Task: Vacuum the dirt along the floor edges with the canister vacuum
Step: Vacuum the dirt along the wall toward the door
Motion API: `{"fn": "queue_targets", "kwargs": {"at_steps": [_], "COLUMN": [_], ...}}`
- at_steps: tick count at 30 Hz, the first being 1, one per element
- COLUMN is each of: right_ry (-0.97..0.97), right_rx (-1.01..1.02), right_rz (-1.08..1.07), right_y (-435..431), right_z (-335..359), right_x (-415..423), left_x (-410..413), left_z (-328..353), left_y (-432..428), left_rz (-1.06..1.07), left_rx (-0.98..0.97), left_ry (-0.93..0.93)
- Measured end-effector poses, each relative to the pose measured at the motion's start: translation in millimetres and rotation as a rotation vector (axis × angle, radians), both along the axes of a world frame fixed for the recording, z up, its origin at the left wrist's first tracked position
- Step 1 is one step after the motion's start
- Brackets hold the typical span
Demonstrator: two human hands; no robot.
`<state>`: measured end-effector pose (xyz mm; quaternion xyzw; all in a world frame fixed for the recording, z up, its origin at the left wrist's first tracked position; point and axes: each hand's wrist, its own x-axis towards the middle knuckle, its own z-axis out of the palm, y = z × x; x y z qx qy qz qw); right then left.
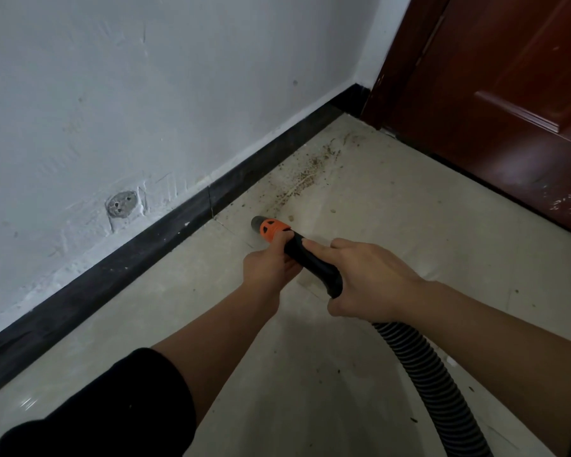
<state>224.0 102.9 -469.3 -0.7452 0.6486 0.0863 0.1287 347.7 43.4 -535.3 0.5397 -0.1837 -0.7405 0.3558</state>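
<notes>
The black vacuum nozzle (305, 255) has an orange collar (271, 229) and a grey tip aimed low at the floor near the black skirting (165, 225). My left hand (271, 263) grips the nozzle just behind the orange collar. Further back, my right hand (366, 280) grips the black handle where the ribbed hose (422, 374) joins it. A trail of brown dirt (305, 174) runs along the pale tiled floor from just beyond the tip toward the corner by the door. The canister is out of view.
A white plastered wall (145, 94) with a round grey patch (122, 204) stands on the left. A dark red-brown wooden door (508, 110) closes the far right side. The hose trails off the bottom right edge over the floor tiles (409, 209).
</notes>
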Motion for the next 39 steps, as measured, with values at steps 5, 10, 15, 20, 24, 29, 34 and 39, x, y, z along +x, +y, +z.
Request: {"fn": "queue_targets", "kwargs": {"at_steps": [5, 10, 15, 20, 24, 29, 34, 39], "right_ry": [-0.001, -0.017, -0.014, 0.000, 0.017, 0.020, 0.022, 0.016], "right_rx": [0.002, -0.001, -0.014, -0.026, -0.026, -0.027, -0.027, -0.018], "right_rz": [-0.041, -0.084, -0.090, -0.106, -0.116, -0.126, -0.089, -0.072], "right_y": [-3, -6, -16, -25, -33, -44, -47, -46], "right_z": [1, 0, -2, -3, -6, -7, -6, -6], "right_x": [-14, -24, -33, -41, -46, -49, -45, -35], "left_x": [-17, -31, -40, -51, -58, -64, -61, -48], "left_z": [-4, -8, -12, -13, -12, -13, -17, -15], "left_y": [-8, -15, -25, -35, -43, -52, -53, -49], "left_rz": [-0.026, -0.037, -0.046, -0.027, -0.027, -0.015, 0.002, 0.034], "left_rx": [0.009, 0.000, -0.011, -0.004, 0.000, -0.010, -0.016, -0.015], "left_ry": [0.048, 0.084, 0.096, 0.104, 0.104, 0.101, 0.087, 0.087]}}
